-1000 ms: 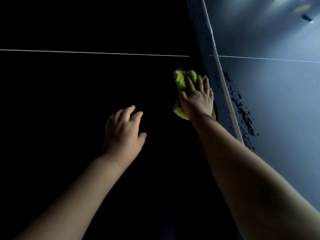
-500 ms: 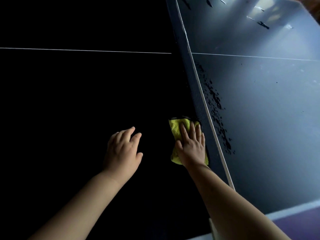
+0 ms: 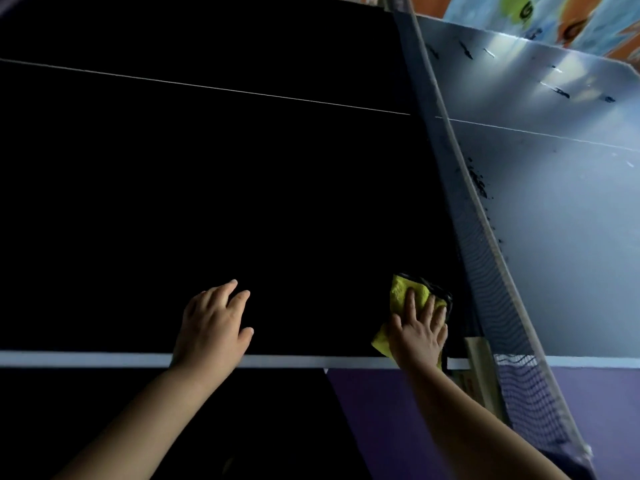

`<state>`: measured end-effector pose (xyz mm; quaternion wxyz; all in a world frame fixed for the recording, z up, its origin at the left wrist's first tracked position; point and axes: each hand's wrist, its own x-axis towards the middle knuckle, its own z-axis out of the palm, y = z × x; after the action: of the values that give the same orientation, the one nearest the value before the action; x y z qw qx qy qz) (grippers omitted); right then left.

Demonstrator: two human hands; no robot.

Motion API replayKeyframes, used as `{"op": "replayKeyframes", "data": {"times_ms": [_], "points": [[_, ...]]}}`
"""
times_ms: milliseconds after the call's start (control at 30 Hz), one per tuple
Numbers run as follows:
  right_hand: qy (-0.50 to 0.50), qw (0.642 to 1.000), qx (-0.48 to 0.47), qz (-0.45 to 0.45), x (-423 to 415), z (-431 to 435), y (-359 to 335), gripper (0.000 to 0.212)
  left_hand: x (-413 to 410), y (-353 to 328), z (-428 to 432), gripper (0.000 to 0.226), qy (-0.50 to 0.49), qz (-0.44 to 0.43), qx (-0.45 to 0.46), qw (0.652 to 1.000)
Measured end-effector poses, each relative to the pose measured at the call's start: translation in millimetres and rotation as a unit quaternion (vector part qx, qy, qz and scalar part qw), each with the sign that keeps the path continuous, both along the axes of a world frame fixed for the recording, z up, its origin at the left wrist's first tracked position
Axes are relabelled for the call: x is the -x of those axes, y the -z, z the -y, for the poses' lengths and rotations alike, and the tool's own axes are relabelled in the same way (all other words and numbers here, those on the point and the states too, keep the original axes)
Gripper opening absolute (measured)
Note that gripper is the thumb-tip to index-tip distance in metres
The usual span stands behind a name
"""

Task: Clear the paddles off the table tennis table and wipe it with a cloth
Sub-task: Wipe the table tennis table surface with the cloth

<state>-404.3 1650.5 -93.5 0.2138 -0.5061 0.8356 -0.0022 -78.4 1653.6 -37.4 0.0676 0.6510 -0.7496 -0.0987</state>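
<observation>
Your right hand (image 3: 419, 332), fingers flat on the cloth (image 3: 403, 292), has dragged it along the net (image 3: 491, 271) to the net's near end. Left hand (image 3: 213, 323) is spread and empty on the table (image 3: 86, 359), well left of the net. That strip looks done, so next pass goes further from the net.

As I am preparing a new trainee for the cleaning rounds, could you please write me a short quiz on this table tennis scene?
1. True or false: the right hand presses the yellow cloth flat onto the table tennis table.
2. What does the left hand hold?
3. Where does the cloth lie? A) beside the net, close to the table's near edge; B) across the net, on the lit half; C) under the left hand.
Key: 1 true; 2 nothing, its fingers are straight and spread; 3 A.
</observation>
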Motion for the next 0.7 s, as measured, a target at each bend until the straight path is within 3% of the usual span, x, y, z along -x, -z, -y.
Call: {"op": "replayKeyframes", "data": {"times_ms": [167, 333, 700], "points": [[0.008, 0.999, -0.030, 0.017, -83, -37, -7, 0.071, -73, -12, -73, 0.068, -0.049, 0.035, -0.031, 0.998], [-0.066, 0.994, -0.074, 0.040, -153, -47, -10, 0.076, -114, -16, -114, 0.066, -0.095, 0.048, -0.063, 0.992], [-0.248, 0.960, -0.121, 0.045, -272, -17, -2, 0.076, -170, -13, -83, 0.062, -0.197, 0.032, -0.094, 0.975]]}}
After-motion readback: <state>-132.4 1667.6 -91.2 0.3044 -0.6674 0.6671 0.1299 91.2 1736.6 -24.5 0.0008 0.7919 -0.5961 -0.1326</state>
